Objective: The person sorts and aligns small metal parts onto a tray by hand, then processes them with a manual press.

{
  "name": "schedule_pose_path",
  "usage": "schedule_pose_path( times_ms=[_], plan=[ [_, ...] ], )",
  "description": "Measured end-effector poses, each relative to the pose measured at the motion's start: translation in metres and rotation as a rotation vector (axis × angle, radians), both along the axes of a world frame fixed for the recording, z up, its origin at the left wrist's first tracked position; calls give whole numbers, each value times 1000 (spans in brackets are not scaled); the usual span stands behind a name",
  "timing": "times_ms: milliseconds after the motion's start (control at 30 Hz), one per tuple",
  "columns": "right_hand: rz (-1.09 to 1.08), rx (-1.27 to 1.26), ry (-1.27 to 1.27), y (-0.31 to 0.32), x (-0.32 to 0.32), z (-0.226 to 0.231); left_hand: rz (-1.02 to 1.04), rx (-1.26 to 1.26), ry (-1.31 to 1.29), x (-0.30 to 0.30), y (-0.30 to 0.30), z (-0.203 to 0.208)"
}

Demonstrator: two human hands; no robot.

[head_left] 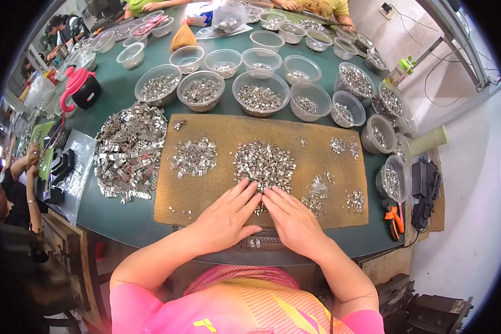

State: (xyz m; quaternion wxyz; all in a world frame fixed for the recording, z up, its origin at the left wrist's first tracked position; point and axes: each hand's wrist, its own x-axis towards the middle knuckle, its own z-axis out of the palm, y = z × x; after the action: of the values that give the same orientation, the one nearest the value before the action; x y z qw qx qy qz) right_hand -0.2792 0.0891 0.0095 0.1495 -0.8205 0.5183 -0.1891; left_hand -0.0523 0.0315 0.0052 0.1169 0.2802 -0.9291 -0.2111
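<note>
My left hand (224, 218) and my right hand (293, 218) lie side by side, palms down with fingers stretched out. Their fingertips touch the near edge of a pile of small silvery metal pieces (264, 160). Neither hand grips anything. Under them is a tan textured mat (234, 128). A looser pile of thin metal bits (193, 157) sits on the mat's left part. To the right are a cluster of pin-like pieces (317, 190) and smaller piles (355, 201). Whatever is under my palms is hidden.
A big heap of metal strips (129, 150) lies left of the mat. Clear plastic bowls (260, 92) of metal parts line its far and right sides. Orange-handled pliers (394, 220) lie at right. A pink-lidded black jug (82, 89) and a brush (183, 38) stand farther off. Other people sit around the table.
</note>
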Motion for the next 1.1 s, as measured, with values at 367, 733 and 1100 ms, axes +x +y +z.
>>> schedule_pose_path(
  times_ms=[367, 733, 1100],
  plan=[
    [52, 64, -25, 31, -22, 15, -158, 77, -28, -9, 19, 5],
    [-92, -193, 93, 8, -26, 5, 122, -152, -20, 2, -37, 9],
    [30, -47, 62, 36, -39, 11, 61, -128, -54, -2, -19, -1]
  ],
)
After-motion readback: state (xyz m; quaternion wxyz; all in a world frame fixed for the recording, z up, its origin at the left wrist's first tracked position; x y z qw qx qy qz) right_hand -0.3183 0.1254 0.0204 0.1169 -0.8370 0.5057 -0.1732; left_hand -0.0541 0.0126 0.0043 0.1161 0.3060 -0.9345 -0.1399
